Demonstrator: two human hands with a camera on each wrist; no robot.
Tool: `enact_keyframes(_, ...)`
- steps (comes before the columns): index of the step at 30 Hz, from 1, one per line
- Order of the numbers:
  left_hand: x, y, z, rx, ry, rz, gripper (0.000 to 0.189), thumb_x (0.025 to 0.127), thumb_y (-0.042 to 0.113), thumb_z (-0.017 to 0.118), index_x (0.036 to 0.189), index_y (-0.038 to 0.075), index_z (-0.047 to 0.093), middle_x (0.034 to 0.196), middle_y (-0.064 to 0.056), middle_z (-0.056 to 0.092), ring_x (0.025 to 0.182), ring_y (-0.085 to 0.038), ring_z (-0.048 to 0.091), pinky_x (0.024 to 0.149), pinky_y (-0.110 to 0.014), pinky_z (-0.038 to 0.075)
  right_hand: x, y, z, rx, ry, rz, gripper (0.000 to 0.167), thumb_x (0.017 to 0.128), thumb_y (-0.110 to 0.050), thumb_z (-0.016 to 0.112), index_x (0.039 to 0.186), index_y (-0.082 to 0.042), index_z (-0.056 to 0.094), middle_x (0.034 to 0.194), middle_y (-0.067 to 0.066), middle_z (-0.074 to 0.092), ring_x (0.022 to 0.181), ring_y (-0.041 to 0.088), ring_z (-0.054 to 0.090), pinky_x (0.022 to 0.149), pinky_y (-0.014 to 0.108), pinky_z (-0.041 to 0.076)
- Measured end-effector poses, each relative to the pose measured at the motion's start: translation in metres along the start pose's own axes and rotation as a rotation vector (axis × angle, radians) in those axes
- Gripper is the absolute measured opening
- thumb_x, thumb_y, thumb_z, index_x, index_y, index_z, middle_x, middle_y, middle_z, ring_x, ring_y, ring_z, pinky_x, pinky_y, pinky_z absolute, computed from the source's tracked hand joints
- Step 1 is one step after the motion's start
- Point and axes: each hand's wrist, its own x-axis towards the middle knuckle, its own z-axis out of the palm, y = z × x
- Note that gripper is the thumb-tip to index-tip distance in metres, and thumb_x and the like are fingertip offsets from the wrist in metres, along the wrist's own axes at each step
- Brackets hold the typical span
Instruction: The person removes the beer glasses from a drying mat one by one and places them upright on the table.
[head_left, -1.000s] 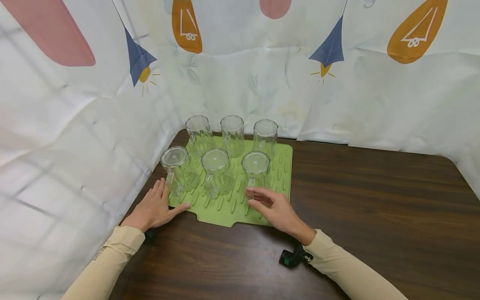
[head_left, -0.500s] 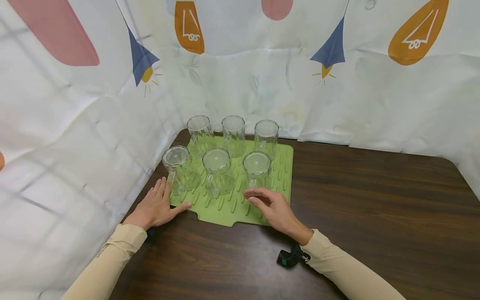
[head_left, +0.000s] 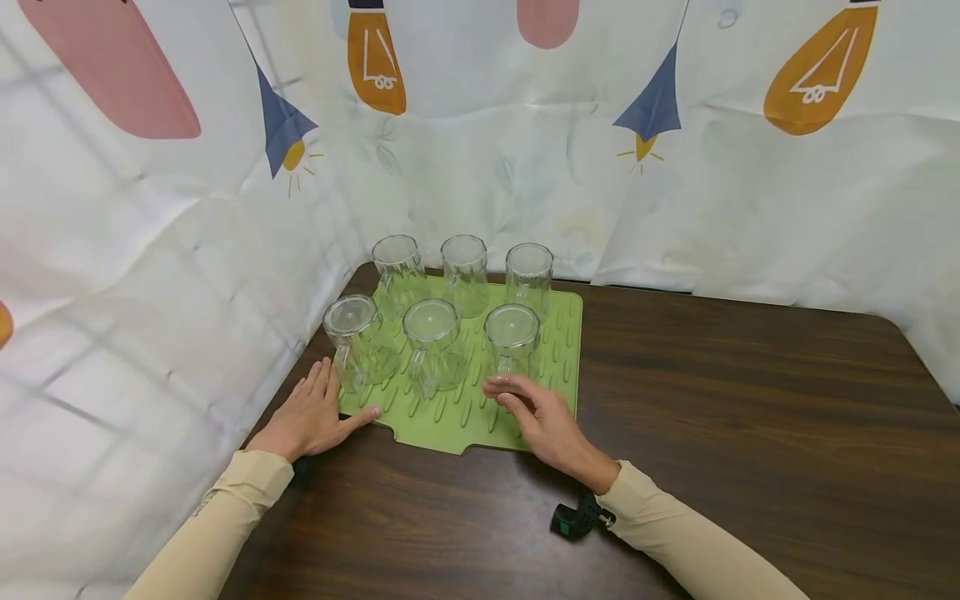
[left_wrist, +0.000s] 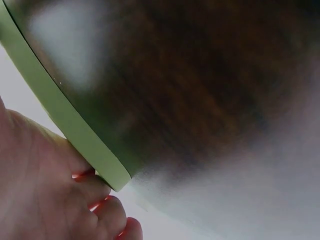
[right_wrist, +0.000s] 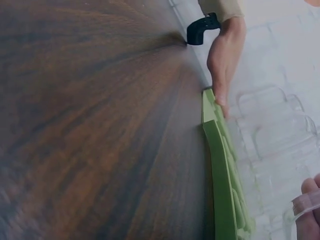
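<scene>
A green ridged mat [head_left: 431, 435] lies on the dark wooden table and bears two rows of clear glass mugs. The front row, with its left mug [head_left: 352, 321], middle mug [head_left: 432, 325] and right mug [head_left: 512, 329], looks upside down, bases up. My right hand [head_left: 551, 425] holds the handle of the front right glass mug with curled fingers; the right wrist view shows the fingers [right_wrist: 311, 192] at the clear handle. My left hand [head_left: 303, 417] rests at the mat's front left corner, fingers straight and thumb spread along its front edge. In the left wrist view, its fingers touch the mat's side [left_wrist: 85, 132].
Behind stand a back left mug [head_left: 397, 262], a back middle mug [head_left: 465, 271] and a back right mug [head_left: 529, 271], rims up. White patterned cloth [head_left: 480, 167] hangs close behind and on the left. Brown tabletop [head_left: 735, 392] extends to the right.
The head view has shifted slightly. Otherwise both hands and the mugs stay in place, with my right hand still at the front right mug.
</scene>
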Motion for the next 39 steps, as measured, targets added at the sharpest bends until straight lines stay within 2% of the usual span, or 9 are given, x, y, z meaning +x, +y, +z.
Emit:
enact_keyframes(6, -0.002, 0.002, -0.002, 0.004, 0.002, 0.000, 0.115, 0.098, 0.075, 0.045, 0.158, -0.019, 0.015, 0.166, -0.042, 0.006, 0.156, -0.058, 0.009, 0.127, -0.070, 0.016, -0.001, -0.001, 0.001, 0.020, 0.013, -0.006, 0.027, 0.108, -0.013, 0.053, 0.132, -0.011, 0.067, 0.126, 0.015, 0.075, 0.119, 0.025, 0.073, 0.102, 0.030, 0.060)
enact_keyframes(14, -0.003, 0.002, -0.002, -0.004, 0.002, 0.005, 0.115, 0.097, 0.075, 0.047, 0.158, -0.018, 0.017, 0.167, -0.042, 0.006, 0.156, -0.058, 0.010, 0.127, -0.070, 0.016, -0.004, -0.002, 0.001, 0.016, 0.030, 0.002, 0.024, 0.109, -0.016, 0.052, 0.129, -0.014, 0.067, 0.124, 0.008, 0.076, 0.116, 0.023, 0.074, 0.101, 0.030, 0.060)
enact_keyframes(21, -0.003, -0.003, -0.004, -0.013, 0.016, 0.026, 0.116, 0.096, 0.076, 0.048, 0.158, -0.017, 0.017, 0.167, -0.041, 0.007, 0.156, -0.058, 0.009, 0.127, -0.070, 0.016, -0.004, -0.006, -0.002, 0.036, 0.040, 0.003, 0.023, 0.109, -0.016, 0.052, 0.128, -0.013, 0.067, 0.124, 0.008, 0.076, 0.117, 0.024, 0.074, 0.101, 0.030, 0.060)
enact_keyframes(31, -0.008, -0.005, -0.018, 0.015, 0.075, 0.062, 0.117, 0.098, 0.076, 0.045, 0.158, -0.018, 0.010, 0.167, -0.040, 0.006, 0.156, -0.057, 0.009, 0.128, -0.068, 0.015, -0.004, -0.010, -0.010, 0.036, 0.044, -0.001, 0.024, 0.109, -0.015, 0.052, 0.127, -0.012, 0.067, 0.124, 0.008, 0.075, 0.119, 0.024, 0.073, 0.101, 0.030, 0.060)
enact_keyframes(39, -0.017, -0.010, -0.030, 0.008, 0.091, 0.074, 0.118, 0.096, 0.073, 0.051, 0.160, -0.016, 0.006, 0.169, -0.037, 0.002, 0.157, -0.056, 0.009, 0.129, -0.068, 0.013, -0.004, -0.013, -0.015, 0.052, 0.065, -0.010, 0.022, 0.108, -0.013, 0.053, 0.125, -0.012, 0.068, 0.121, 0.009, 0.076, 0.116, 0.024, 0.074, 0.100, 0.029, 0.060)
